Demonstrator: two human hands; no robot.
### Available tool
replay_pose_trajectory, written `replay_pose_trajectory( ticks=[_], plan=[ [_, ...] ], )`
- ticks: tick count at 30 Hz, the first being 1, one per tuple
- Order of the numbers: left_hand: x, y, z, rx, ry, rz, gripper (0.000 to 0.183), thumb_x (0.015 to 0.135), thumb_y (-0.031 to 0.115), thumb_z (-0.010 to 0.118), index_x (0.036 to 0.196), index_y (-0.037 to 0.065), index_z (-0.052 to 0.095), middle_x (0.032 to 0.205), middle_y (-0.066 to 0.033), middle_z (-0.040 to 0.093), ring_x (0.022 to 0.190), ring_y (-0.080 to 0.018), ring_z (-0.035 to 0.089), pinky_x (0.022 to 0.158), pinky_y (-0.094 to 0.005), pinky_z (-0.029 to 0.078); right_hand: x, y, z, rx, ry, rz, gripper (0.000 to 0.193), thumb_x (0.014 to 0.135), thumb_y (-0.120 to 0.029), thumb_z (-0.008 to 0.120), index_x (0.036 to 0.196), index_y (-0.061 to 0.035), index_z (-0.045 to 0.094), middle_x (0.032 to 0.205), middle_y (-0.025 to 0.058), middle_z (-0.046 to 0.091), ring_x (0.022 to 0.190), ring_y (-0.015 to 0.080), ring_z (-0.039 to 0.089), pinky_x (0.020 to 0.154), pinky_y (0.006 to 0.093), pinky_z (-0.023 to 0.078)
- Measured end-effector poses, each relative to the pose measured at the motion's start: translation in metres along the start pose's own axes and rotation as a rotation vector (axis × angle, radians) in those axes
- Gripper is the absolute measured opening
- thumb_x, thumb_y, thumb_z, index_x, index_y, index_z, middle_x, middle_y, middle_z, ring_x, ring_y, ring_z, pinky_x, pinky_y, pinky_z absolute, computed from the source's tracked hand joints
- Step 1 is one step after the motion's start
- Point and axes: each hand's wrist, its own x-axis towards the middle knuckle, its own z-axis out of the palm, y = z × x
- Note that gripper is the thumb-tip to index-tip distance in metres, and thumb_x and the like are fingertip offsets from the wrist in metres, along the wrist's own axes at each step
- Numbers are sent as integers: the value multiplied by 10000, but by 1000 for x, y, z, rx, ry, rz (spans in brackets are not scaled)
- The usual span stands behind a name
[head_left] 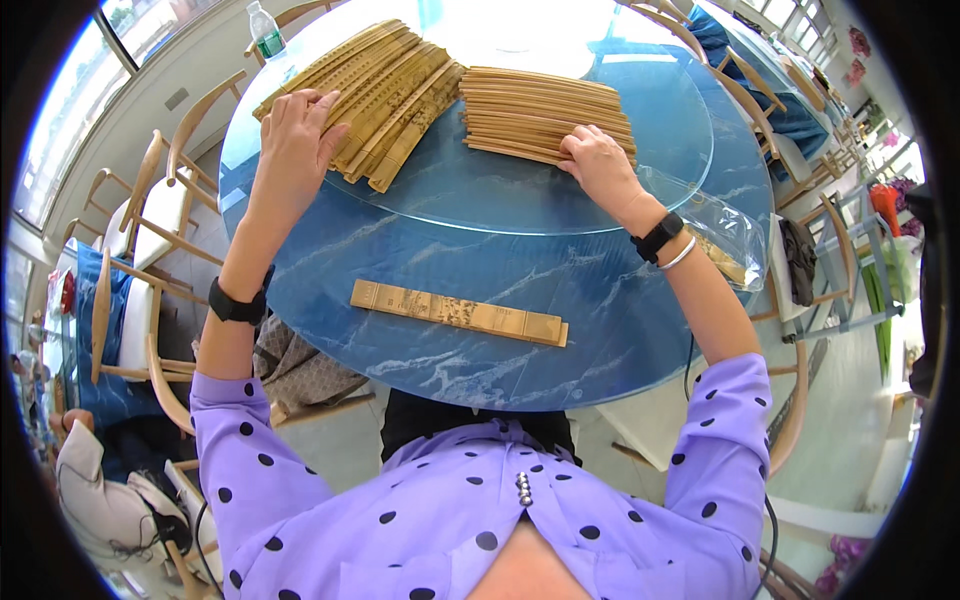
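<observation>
Two fanned stacks lie on the glass turntable. At the left are long, narrow gold-coloured printed card sleeves (400, 110); my left hand (298, 135) rests on their near left end, thumb and fingers apart. The right stack holds long, thin tan strips (530, 110), seen mostly edge-on. My right hand (603, 170) is at its near right corner, fingers bent and pinched on the nearest strip. Closer to me, a flat gold printed sleeve (455, 310) lies alone on the blue table, with another edge showing under its right end.
The round blue marble-patterned table (340, 250) bears a raised glass turntable (660, 120). A clear plastic bag (735, 235) with gold pieces in it lies by my right forearm. A plastic bottle (264, 30) stands at the far left. Wooden chairs (150, 235) surround the table.
</observation>
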Motion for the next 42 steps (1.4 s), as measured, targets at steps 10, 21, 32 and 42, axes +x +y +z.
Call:
replay_pose_trajectory(
  ticks=[10, 21, 32, 42],
  plan=[
    [-142, 153, -65, -598, -250, -85, 385, 879, 115, 730, 1249, 47, 648, 1201, -102, 612, 1136, -330, 559, 962, -456, 454, -1, 2, -1, 22, -18, -112, 152, 890, -169, 717, 882, -52, 620, 926, 97, 636, 974, 288, 633, 882, 402, 528],
    [-186, 208, -56, -625, -226, -124, 294, 873, 91, 742, 1155, 46, 673, 1129, -90, 633, 1074, -303, 587, 897, -438, 465, -7, -4, 4, -178, -42, -179, 158, 945, -222, 675, 976, -69, 651, 967, 78, 669, 1024, 260, 636, 930, 368, 515],
    [-173, 225, -58, -1525, -49, -797, 578, 1077, 388, 528, 1485, -3, 410, 941, -27, 570, 690, -54, 479, 614, -222, 411, -128, -139, -113, 624, -98, 48, 124, 965, -73, 643, 979, -11, 537, 777, 175, 634, 707, 380, 645, 614, 430, 505],
    [-162, 237, -58, -1607, -138, -872, 189, 1105, 154, 428, 1079, 18, 557, 735, 37, 425, 629, -32, 352, 562, -211, 304, -212, -184, -106, 557, -140, 39, 255, 931, -242, 723, 1054, -33, 645, 763, 80, 584, 632, 256, 619, 551, 358, 491]
  ],
)
